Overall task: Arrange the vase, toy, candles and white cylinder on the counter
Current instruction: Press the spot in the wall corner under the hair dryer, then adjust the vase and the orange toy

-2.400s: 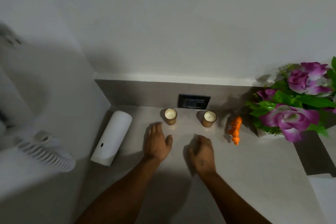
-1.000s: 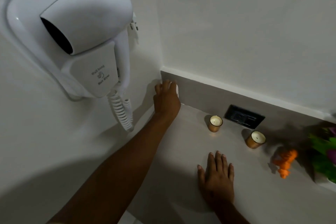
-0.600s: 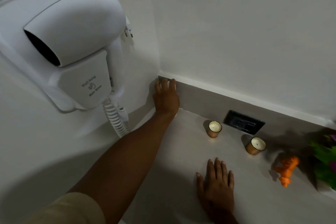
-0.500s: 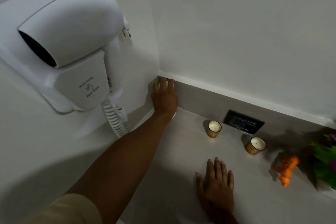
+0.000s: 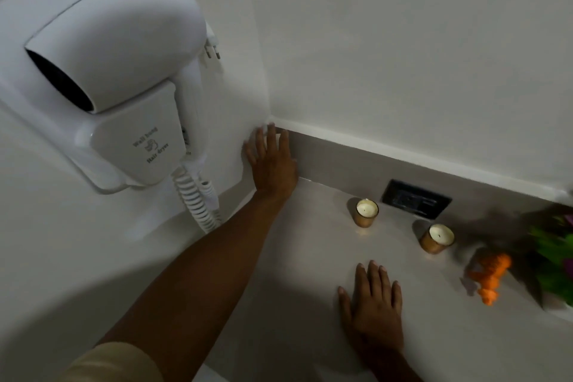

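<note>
My left hand (image 5: 273, 161) reaches into the back left corner of the grey counter (image 5: 310, 257). It lies over the white cylinder (image 5: 278, 136), of which only a white sliver shows between the fingers. My right hand (image 5: 372, 310) rests flat on the counter, fingers apart, holding nothing. Two candles in amber glasses (image 5: 366, 212) (image 5: 437, 238) stand near the back wall. The orange toy (image 5: 491, 273) stands to their right. The vase of purple flowers and green leaves (image 5: 555, 263) is cut off by the right edge.
A white wall-mounted hair dryer (image 5: 102, 71) with a coiled cord (image 5: 198, 201) hangs on the left wall, close above my left forearm. A black socket plate (image 5: 415, 198) sits in the grey backsplash behind the candles.
The cylinder lay on its side at the counter's left; my left hand now covers it in the back corner. My right hand opened flat. In the last half second the left fingers spread slightly.
</note>
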Tool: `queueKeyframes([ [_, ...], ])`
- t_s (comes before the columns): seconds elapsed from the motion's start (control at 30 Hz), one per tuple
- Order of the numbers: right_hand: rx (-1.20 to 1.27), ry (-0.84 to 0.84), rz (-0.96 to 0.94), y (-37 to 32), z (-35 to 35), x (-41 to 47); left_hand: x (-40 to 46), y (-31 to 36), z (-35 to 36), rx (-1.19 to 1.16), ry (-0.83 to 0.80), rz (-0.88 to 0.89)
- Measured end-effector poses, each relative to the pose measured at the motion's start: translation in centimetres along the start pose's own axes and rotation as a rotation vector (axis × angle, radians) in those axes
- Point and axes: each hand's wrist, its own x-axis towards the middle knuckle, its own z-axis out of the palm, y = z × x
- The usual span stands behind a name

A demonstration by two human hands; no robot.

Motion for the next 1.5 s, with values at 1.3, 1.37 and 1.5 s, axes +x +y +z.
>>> queueKeyframes([
  [1.3, 0.871, 0.877, 0.805, 24.6, -13.9, 3.3, -22.6, 8.4, 10.9, 0.051, -0.562, 0.658],
  [1.37, 0.862, 0.873, 0.786, 24.6, -14.1, 3.8, -21.9, 8.3, 10.9, 0.038, -0.542, 0.658],
  [1.5, 0.860, 0.837, 0.776, 25.2, -13.8, 3.1, -22.4, 8.3, 10.7, 0.047, -0.553, 0.666],
])
